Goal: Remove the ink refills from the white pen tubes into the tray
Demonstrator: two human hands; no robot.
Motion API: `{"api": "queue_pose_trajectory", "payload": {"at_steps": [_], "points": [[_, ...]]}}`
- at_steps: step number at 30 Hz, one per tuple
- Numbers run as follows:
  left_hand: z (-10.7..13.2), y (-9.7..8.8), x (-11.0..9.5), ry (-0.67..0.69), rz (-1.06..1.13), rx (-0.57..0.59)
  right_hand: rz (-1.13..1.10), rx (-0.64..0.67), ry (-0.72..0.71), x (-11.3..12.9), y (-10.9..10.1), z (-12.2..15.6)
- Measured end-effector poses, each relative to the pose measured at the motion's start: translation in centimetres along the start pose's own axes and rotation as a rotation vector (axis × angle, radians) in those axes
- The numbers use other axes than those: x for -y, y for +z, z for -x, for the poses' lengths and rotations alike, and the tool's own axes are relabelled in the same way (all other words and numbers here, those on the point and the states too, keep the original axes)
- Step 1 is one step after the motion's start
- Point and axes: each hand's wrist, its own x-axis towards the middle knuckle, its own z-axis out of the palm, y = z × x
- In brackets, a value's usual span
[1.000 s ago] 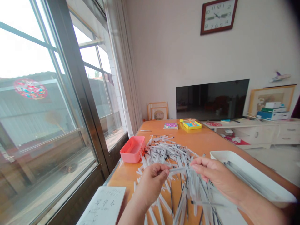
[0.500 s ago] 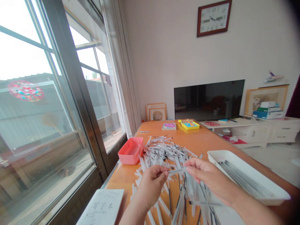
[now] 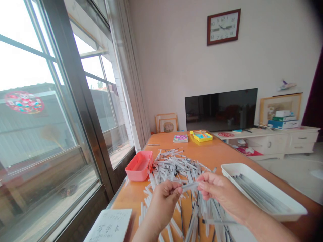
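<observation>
A translucent pen barrel (image 3: 190, 186) spans the gap between my two hands, lying nearly level. Its left end is pinched between the thumb and fingers of my left hand (image 3: 164, 201). The thumb and fingertips of my right hand (image 3: 217, 188) close on the other end. Whether a refill sits inside the barrel I cannot tell. Below and beyond my hands spreads a loose pile of clear pen barrels and dark-tipped refills (image 3: 174, 165). To the right of my right hand, a white tray (image 3: 294, 212) holds several pens (image 3: 259, 193) lying side by side.
A pink plastic box (image 3: 137, 174) stands left of the pile, on the orange-brown table (image 3: 204, 151). A notebook (image 3: 108, 227) lies at the near left. Farther back are a pen (image 3: 153, 145), a purple booklet (image 3: 180, 138) and a yellow box (image 3: 202, 137). Glass doors (image 3: 83, 134) line the left side.
The view has shifted slightly, so the clock and television sit a little lower and farther left. Both hands keep hold of the barrel, with only small finger movement.
</observation>
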Motion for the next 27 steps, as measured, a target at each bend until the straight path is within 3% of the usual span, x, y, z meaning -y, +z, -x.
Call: {"api": "queue_pose_trajectory", "payload": {"at_steps": [11,19,24,27], "points": [[-0.3,0.3,0.1,0.000,0.034,0.029,-0.033,0.038,0.014,0.1,-0.7,0.1],[-0.3,0.8,0.3,-0.055,0.104,0.018,-0.042,-0.020,0.010,-0.2,-0.2,-0.3],[-0.1,1.6,0.3,-0.112,0.235,-0.032,-0.231,-0.113,0.045,-0.7,-0.1,-0.4],[0.0,2.5,0.6,-0.137,0.402,-0.036,-0.240,-0.095,0.037,-1.0,0.6,-0.4]]}}
